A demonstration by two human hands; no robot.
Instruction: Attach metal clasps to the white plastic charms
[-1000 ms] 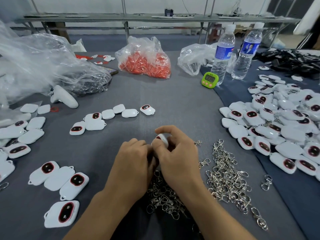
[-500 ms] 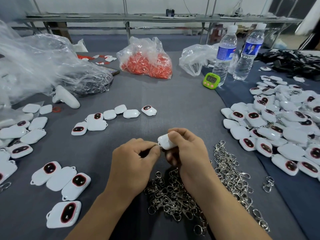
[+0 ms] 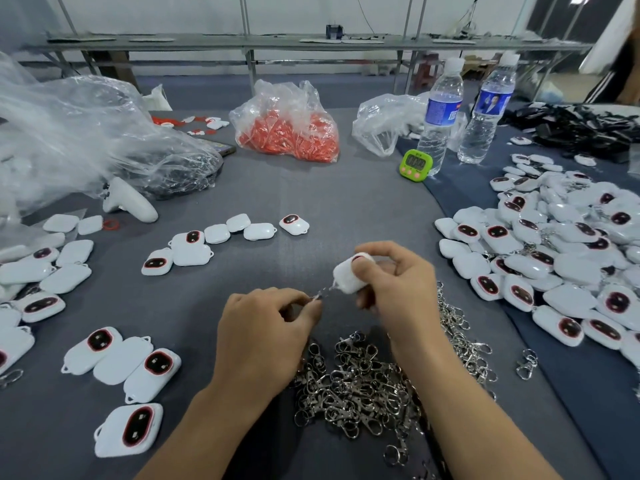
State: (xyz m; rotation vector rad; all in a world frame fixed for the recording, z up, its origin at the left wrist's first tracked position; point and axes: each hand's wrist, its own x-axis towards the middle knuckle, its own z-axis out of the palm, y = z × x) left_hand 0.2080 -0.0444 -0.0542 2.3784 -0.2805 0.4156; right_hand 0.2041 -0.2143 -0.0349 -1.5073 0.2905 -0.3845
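Held charm: one white charm [image 3: 349, 277], just above frame centre, lifted off the grey table [image 3: 346, 202], its small loop pointing lower left.
Clasp: one metal clasp [image 3: 320, 295], blurred, meeting the held charm's loop.
Right hand: [image 3: 398, 289] right of centre, thumb and curled fingers gripping the held charm.
Left hand: [image 3: 263, 327] below centre, fingers curled, thumb and forefinger pinching the clasp.
Clasp pile: one tangled heap [image 3: 360, 386] at bottom centre under the wrists, trailing right, too many to count. One stray clasp [image 3: 526, 363] lies apart, lower right.
Centre row: seven charms [image 3: 216, 233] left of centre, some showing the dark red-ringed face.
Lower-left group: four charms [image 3: 123, 358] – three side by side, one nearer the bottom edge.
Right heap: charms [image 3: 561, 258] piled along the right edge – uncountable.
Water bottles: two [image 3: 440, 112], upper right, upright.
Timer: one green timer [image 3: 415, 163], just beside the left bottle.
Bag: one clear bag of orange parts [image 3: 287, 128], top centre.
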